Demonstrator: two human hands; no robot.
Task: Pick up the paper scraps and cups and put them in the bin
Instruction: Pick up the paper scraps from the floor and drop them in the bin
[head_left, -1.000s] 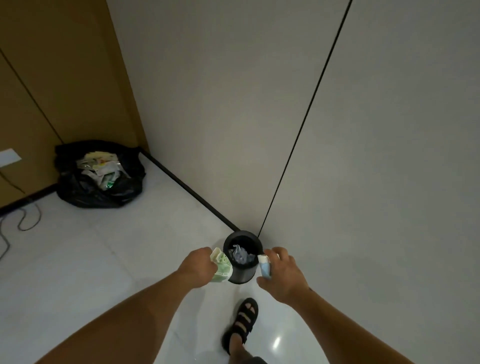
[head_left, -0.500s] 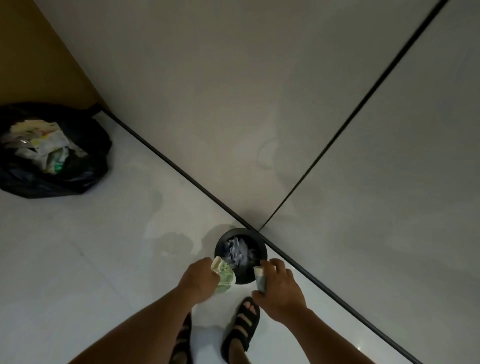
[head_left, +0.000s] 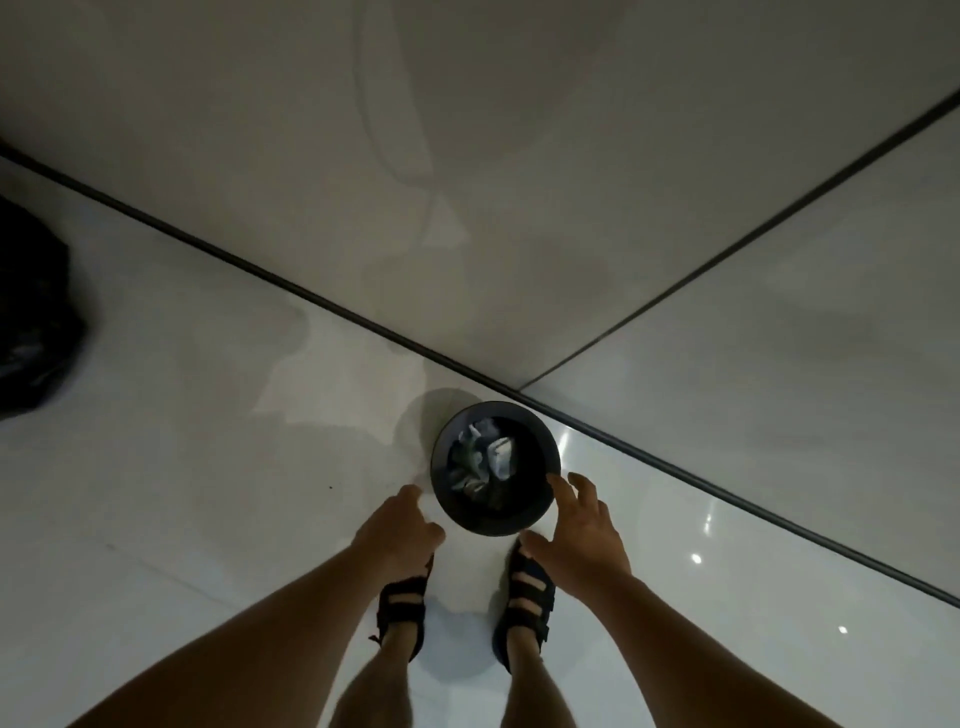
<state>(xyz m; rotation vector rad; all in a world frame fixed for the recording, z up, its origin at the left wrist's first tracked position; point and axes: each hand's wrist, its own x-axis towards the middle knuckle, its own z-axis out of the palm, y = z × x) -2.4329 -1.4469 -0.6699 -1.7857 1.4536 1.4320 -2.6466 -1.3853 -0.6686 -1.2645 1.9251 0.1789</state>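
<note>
A small round black bin stands on the white floor close to the wall, seen from straight above. Crumpled paper scraps and cups lie inside it. My left hand hovers just left of the bin's near rim with its fingers loosely curled and nothing visible in it. My right hand is at the bin's right rim with fingers spread and empty.
A black rubbish bag sits at the far left edge. The grey wall with a dark base strip runs behind the bin. My two sandalled feet stand directly below the bin.
The green paper in my left hand and the pale cup in my right hand have gone; both hands are now empty. The view has tilted down over the bin.
</note>
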